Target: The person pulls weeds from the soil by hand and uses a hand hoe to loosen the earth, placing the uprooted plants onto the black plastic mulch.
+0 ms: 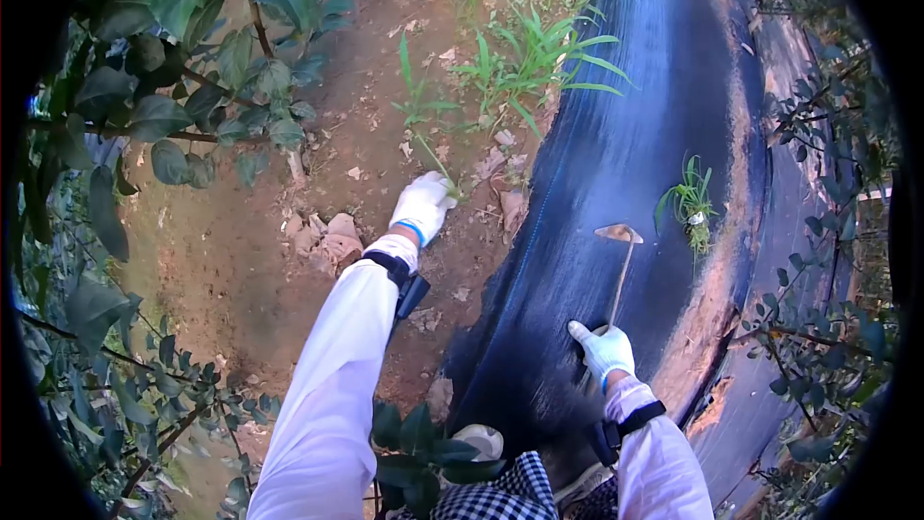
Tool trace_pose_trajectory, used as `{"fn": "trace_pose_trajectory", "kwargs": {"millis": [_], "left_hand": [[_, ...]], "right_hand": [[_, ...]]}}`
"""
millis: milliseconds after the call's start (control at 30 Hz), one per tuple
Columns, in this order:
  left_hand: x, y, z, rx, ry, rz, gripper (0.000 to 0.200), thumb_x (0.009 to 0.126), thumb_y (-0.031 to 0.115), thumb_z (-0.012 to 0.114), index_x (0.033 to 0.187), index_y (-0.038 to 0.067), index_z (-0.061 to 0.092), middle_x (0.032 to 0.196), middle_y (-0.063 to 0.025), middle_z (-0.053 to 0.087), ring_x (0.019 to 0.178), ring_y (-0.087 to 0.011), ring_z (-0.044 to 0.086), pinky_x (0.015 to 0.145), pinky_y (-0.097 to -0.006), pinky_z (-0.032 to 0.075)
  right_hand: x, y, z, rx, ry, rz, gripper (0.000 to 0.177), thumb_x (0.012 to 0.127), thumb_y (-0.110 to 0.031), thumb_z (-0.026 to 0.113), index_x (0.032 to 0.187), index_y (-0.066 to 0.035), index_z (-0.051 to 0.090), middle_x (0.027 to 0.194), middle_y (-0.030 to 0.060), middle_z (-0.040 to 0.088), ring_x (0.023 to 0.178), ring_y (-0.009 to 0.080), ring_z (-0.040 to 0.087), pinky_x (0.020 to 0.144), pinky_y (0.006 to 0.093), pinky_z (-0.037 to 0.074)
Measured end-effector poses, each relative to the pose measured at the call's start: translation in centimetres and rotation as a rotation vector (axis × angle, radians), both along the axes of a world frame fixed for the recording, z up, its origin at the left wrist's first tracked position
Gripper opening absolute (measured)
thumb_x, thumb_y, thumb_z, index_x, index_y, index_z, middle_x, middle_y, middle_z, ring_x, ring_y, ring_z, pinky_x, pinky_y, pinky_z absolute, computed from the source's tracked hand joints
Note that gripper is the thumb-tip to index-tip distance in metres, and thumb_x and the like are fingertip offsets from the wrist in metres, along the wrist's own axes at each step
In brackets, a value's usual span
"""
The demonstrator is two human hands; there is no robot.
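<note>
My left hand [423,206], in a white glove with a blue cuff, is low over the brown soil. Its fingers are closed on the lower stem of a green weed [417,108], whose leaves spread beyond the hand. In my right hand [605,349], also gloved, is the thin handle of a small hoe [624,277]. The hoe's narrow metal head points away from me, over the black ground sheet. A pulled tuft of grass [690,202] lies on the sheet to the right of the hoe head.
Taller grass [534,58] grows along the edge of the black ground sheet [616,135]. Dry leaves [332,243] lie on the soil. Leafy branches [159,116] hang at the left, and more foliage [818,327] stands at the right.
</note>
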State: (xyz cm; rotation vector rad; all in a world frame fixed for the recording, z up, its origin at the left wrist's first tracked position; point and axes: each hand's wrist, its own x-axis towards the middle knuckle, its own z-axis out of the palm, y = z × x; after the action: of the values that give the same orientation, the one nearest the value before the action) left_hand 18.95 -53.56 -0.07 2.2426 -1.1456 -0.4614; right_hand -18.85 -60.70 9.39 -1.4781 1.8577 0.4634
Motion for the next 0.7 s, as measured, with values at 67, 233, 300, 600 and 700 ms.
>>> {"fn": "trace_pose_trajectory", "kwargs": {"millis": [67,233,300,600,700], "left_hand": [[1.9,1.0,-0.1,-0.269,0.498,0.429,0.017,0.083,0.019,0.064,0.093,0.005,0.064,0.093,-0.0166,0.066,0.09,-0.0361,0.062,0.08,-0.0435,0.05],[4.9,5.4,0.5,-0.001,-0.01,0.027,0.039,0.077,0.02,0.071,0.114,0.01,0.062,0.104,-0.0161,0.062,0.1,-0.0359,0.059,0.091,-0.0422,0.048],[2.4,4.4,3.2,0.238,-0.139,-0.163,0.059,0.072,0.026,0.077,0.127,0.018,0.058,0.119,-0.0152,0.054,0.111,-0.0359,0.053,0.097,-0.0434,0.045],[0.4,-0.5,1.1,-0.055,0.116,-0.033,0.023,0.08,0.025,0.066,0.087,0.004,0.06,0.091,-0.0193,0.06,0.09,-0.0399,0.059,0.079,-0.0477,0.047],[-1.9,-4.1,-1.5,-0.07,0.058,-0.089,0.029,0.082,0.026,0.065,0.099,0.004,0.057,0.091,-0.0212,0.06,0.096,-0.0417,0.057,0.082,-0.05,0.046]], "right_hand": [[-0.5,-0.5,3.9,-0.126,-0.08,-0.032,0.047,0.078,-0.046,0.076,0.084,-0.001,0.065,0.076,0.0117,0.067,0.07,0.0222,0.064,0.071,0.037,0.05],[-1.3,-3.0,11.1,-0.269,-0.159,0.003,0.036,0.084,-0.027,0.074,0.1,0.003,0.062,0.079,0.0024,0.064,0.072,0.0086,0.059,0.065,0.026,0.049],[-0.5,-3.0,13.8,-0.255,-0.359,-0.017,0.055,0.084,-0.02,0.075,0.126,0.007,0.052,0.107,0.0128,0.064,0.095,0.0166,0.061,0.086,0.0289,0.048],[6.4,-3.1,29.1,0.302,-0.574,0.093,0.114,0.053,-0.01,0.087,0.148,-0.001,0.025,0.091,0.002,0.051,0.072,0.0091,0.049,0.066,0.0203,0.04],[8.1,-3.2,30.8,0.352,-0.46,0.119,0.121,0.037,-0.006,0.084,0.145,-0.003,0.031,0.093,0.0006,0.049,0.073,0.0082,0.048,0.066,0.0186,0.037]]}}
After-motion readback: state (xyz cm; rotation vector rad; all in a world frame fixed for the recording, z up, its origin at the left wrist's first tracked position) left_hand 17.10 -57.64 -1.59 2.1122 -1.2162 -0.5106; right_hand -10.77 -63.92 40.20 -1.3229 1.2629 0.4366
